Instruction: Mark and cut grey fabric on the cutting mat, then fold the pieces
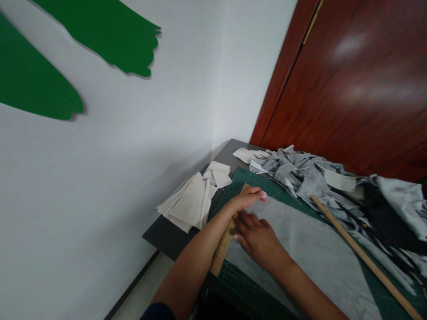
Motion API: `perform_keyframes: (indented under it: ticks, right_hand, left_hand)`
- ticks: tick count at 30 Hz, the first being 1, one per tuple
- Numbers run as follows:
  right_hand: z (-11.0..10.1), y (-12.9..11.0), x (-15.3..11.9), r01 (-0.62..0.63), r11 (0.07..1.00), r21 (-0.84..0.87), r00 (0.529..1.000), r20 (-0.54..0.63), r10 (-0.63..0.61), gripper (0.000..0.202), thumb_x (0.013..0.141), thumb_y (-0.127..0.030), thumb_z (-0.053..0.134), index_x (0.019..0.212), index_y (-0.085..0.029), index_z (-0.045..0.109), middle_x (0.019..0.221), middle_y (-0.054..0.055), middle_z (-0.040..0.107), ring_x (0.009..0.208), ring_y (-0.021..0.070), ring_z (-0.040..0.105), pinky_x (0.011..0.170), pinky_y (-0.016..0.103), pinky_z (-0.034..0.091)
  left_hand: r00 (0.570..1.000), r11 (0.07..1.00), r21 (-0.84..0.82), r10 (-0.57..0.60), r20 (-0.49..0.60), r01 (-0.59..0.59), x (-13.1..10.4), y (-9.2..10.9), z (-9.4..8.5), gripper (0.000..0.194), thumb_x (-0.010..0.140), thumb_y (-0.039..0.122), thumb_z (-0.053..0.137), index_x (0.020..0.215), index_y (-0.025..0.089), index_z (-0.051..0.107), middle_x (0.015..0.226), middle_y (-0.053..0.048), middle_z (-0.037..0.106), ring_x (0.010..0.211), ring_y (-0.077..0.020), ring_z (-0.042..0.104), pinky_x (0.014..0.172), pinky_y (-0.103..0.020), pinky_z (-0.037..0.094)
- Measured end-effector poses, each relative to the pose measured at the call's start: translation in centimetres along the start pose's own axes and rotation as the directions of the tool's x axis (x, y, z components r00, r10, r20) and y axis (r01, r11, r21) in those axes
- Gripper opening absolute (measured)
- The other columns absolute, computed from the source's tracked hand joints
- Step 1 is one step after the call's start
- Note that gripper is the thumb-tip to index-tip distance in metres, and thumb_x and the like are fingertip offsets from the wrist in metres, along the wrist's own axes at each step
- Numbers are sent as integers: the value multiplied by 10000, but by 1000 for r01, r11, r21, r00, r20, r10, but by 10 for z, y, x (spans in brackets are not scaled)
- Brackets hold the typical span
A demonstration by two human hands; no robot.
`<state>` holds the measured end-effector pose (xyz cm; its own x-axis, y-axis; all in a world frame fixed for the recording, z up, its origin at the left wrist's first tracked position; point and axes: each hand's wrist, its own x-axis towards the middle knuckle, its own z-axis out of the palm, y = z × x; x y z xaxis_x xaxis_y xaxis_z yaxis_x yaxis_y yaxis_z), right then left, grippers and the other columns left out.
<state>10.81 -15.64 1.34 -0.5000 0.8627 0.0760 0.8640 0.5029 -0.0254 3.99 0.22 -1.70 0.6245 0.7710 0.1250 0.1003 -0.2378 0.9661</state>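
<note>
My left hand (247, 199) rests across the far end of a flat wooden strip (223, 251), its fingers stretched over onto the grey cloth (302, 242). Just nearer to me, my right hand (257, 234) lies on the cloth with fingers slightly bent and apart, the tips at the strip's edge. I see nothing held in it, though its underside is hidden. The strip lies along the cloth's left edge. Beneath both is a green cutting mat (242, 275) with grid lines.
Stacked off-white cloth pieces (190, 202) lie left of the mat on the dark table (167, 235). Grey scraps (300, 171) heap up along the back and right. A long wooden stick (363, 255) lies at the right. A white wall and a reddish-brown door (360, 89) border the table.
</note>
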Motion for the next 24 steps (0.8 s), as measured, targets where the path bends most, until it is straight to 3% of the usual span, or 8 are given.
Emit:
perform_keyframes:
  ticks: [4, 8, 11, 13, 17, 21, 24]
  right_hand:
    - [-4, -2, 4, 25, 999, -24, 1000, 0, -25, 432, 1009, -381, 501, 1356, -147, 605, 1449, 186, 563, 1205, 343, 585, 931, 508, 490]
    - [-8, -2, 11, 53, 999, -12, 998, -17, -53, 387, 1017, -419, 486, 1231, -157, 673, 1403, 177, 611, 1230, 330, 587, 1090, 562, 357]
    - [-11, -2, 17, 34, 999, 4, 999, 17, -34, 402, 997, -490, 515, 1151, -172, 704, 1318, 170, 673, 1161, 319, 631, 1104, 559, 331]
    - [-15, -4, 21, 1, 1000, 12, 998, 62, -2, 408, 964, -539, 561, 1076, -184, 727, 1244, 154, 712, 1106, 310, 658, 1077, 530, 360]
    - [-23, -7, 26, -68, 998, 4, 991, 115, 67, 401, 924, -582, 607, 995, -214, 752, 1107, 111, 756, 1036, 293, 688, 998, 456, 409]
    - [-26, -6, 27, -73, 997, -7, 988, 136, 74, 417, 923, -593, 601, 982, -210, 754, 1056, 100, 757, 964, 282, 701, 831, 384, 458]
    - [-26, -6, 26, -80, 997, -18, 984, 157, 82, 406, 902, -586, 638, 963, -201, 753, 1043, 99, 752, 944, 286, 699, 800, 384, 455]
  left_hand:
    - [999, 993, -117, -20, -34, 16, -2, 4, -5, 347, 936, 459, 535, 894, 138, 662, 983, -78, 724, 998, -179, 643, 949, -304, 447]
    - [985, 952, -305, -85, -153, 35, -5, 15, -19, 352, 944, 502, 521, 946, 157, 594, 1005, -103, 725, 923, -173, 688, 807, -279, 496]
    - [897, 937, -350, -142, -418, -15, -6, 23, -31, 280, 940, 436, 543, 839, 176, 568, 844, -41, 697, 728, -112, 635, 628, -201, 426]
    - [856, 938, -346, -163, -492, -21, -7, 26, -36, 246, 955, 369, 516, 801, 181, 544, 766, -9, 653, 639, -87, 572, 552, -186, 374]
    - [827, 932, -364, -200, -525, -6, -7, 28, -41, 235, 967, 307, 504, 769, 182, 531, 694, 26, 580, 570, -69, 505, 497, -180, 335]
    - [835, 931, -364, -173, -523, -35, -8, 31, -43, 258, 986, 266, 490, 743, 179, 507, 668, 34, 542, 548, -66, 484, 494, -184, 326]
    - [842, 936, -350, -164, -514, -31, -10, 35, -44, 251, 989, 249, 497, 750, 176, 516, 661, 30, 542, 551, -70, 484, 502, -189, 317]
